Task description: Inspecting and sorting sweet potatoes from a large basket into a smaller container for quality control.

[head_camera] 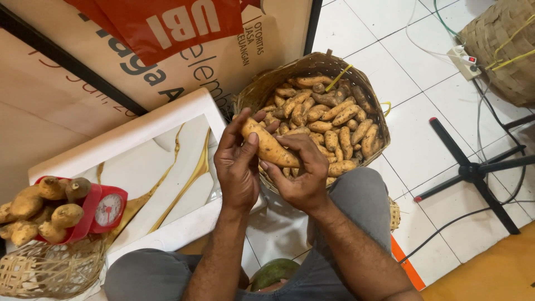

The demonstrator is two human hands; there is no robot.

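Holding 1 sweet potato [271,148] up over the big basket [253,95], which is full of more of them. Left hand [238,161] curled around the fat end, thumb pressed on top. Right hand [301,175] cupped under the thin end, fingers half closed on it. Best to keep both grips snug but soft, turn it slowly, and look at every side. Off to the left, a red scale [103,212] piled with more sweet potatoes [39,209], a small woven basket [50,270] below it.
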